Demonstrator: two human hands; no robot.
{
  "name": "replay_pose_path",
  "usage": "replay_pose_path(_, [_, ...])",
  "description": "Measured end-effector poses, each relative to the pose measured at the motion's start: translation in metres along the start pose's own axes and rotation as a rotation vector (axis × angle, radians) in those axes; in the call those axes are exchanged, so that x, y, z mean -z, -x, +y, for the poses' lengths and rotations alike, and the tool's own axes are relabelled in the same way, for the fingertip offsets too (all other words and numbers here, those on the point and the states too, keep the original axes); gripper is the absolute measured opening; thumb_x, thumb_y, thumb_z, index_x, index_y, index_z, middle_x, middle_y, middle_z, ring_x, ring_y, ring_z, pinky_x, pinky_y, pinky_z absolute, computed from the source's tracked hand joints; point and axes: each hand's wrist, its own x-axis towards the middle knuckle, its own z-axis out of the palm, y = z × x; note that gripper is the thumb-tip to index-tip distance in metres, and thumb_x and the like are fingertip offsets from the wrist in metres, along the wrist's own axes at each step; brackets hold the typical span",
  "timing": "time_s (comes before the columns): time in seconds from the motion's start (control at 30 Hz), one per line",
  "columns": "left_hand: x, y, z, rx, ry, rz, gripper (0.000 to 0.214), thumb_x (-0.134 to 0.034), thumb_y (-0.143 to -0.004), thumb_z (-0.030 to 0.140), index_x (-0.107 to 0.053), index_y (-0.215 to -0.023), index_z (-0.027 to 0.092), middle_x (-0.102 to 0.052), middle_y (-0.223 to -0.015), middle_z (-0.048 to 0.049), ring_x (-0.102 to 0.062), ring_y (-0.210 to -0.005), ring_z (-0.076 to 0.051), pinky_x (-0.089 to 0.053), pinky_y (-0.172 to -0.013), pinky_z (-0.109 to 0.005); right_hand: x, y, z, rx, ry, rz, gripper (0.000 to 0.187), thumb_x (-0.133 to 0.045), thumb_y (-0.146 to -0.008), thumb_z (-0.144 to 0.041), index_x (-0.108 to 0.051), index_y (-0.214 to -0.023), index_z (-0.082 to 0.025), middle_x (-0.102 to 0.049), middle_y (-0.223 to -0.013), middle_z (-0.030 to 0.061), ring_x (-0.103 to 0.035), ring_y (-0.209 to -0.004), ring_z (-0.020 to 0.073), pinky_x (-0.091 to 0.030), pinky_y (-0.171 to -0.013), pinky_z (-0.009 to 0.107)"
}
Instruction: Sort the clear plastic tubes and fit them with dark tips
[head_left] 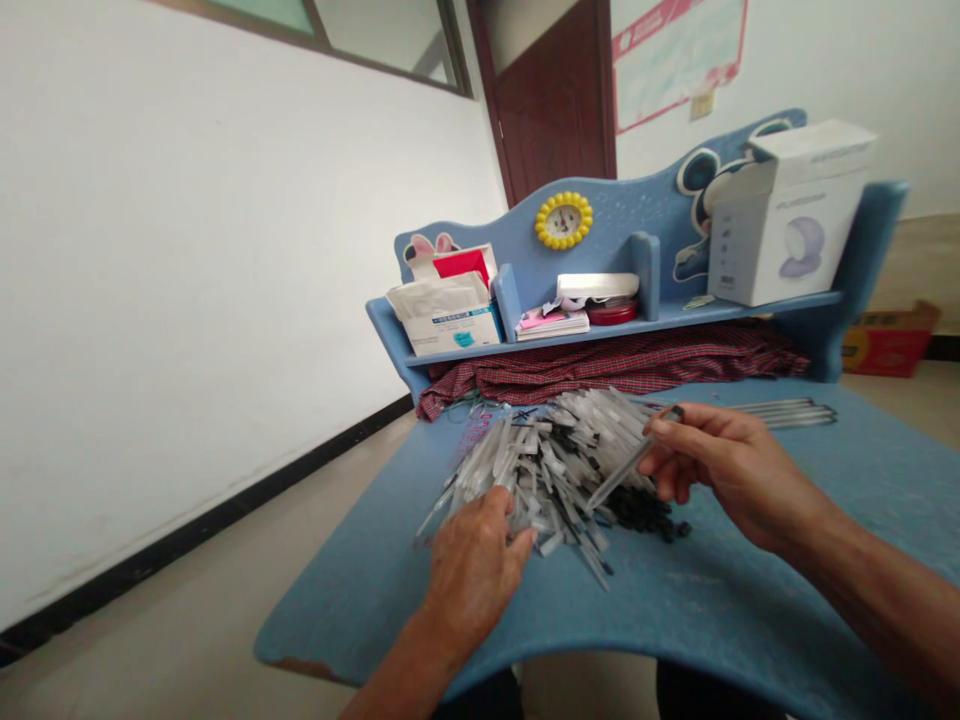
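Note:
A heap of thin clear plastic tubes point(540, 450) lies in the middle of a blue desk point(712, 590), with several small black caps point(645, 512) at its right foot. My left hand point(476, 565) rests knuckles-up on the near left side of the heap, its fingers curled down into the tubes. My right hand point(724, 465) is at the heap's right side and pinches one clear tube point(626, 470) that slants down to the left. A few dark-tipped tubes point(787, 410) lie side by side behind my right hand.
A red checked cloth point(600, 365) lies under the desk's blue shelf point(637, 325). The shelf holds a mask box point(446, 320), booklets point(551, 322), a red tin point(611, 310) and a white carton point(784, 220). A yellow clock point(562, 220) hangs above; a white wall stands left.

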Motion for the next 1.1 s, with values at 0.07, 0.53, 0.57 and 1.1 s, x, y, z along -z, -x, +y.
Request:
replay_pose_path(0.07, [-0.003, 0.001, 0.000, 0.007, -0.023, 0.018, 0.011, -0.061, -0.073, 0.022, -0.053, -0.079, 0.017, -0.058, -0.067, -0.0013, -0.056, -0.060, -0.016, -0.039, -0.057, -0.025, -0.001, 0.000, -0.001, -0.007, 0.000, 0.003, 0.027, -0.066, -0.068, -0.040, -0.057, -0.065, -0.015, -0.068, -0.061, 0.0058, -0.055, -0.040, 0.0107, -0.039, -0.036, 0.020])
replay_pose_path(0.53, [-0.010, 0.001, -0.006, -0.040, 0.090, 0.105, 0.009, -0.056, -0.076, 0.021, -0.058, -0.068, 0.017, -0.059, -0.070, -0.0011, -0.056, -0.066, -0.014, -0.039, -0.060, -0.023, -0.002, 0.001, 0.005, -0.003, -0.040, -0.060, 0.025, -0.065, -0.073, -0.038, -0.057, -0.073, -0.014, -0.068, -0.063, 0.0050, -0.057, -0.041, 0.0106, -0.040, -0.037, 0.019])
replay_pose_path(0.57, [-0.010, 0.002, -0.006, -0.058, 0.109, 0.140, 0.007, -0.056, -0.076, 0.021, -0.058, -0.070, 0.017, -0.060, -0.070, -0.0009, -0.056, -0.065, -0.014, -0.040, -0.061, -0.023, -0.001, 0.002, 0.005, 0.007, -0.053, -0.076, 0.024, -0.064, -0.074, -0.037, -0.057, -0.075, -0.014, -0.068, -0.063, 0.0049, -0.057, -0.041, 0.0107, -0.041, -0.037, 0.019])
replay_pose_path(1.1, [0.004, 0.002, 0.020, -0.306, 0.116, 0.335, 0.006, -0.054, -0.075, 0.012, -0.058, -0.073, 0.016, -0.058, -0.065, -0.0017, -0.056, -0.062, -0.014, -0.040, -0.055, -0.022, -0.008, 0.010, 0.005, 0.149, -0.144, -0.179, 0.018, -0.064, -0.077, -0.032, -0.059, -0.084, -0.016, -0.071, -0.069, 0.0061, -0.063, -0.047, 0.0136, -0.047, -0.042, 0.021])
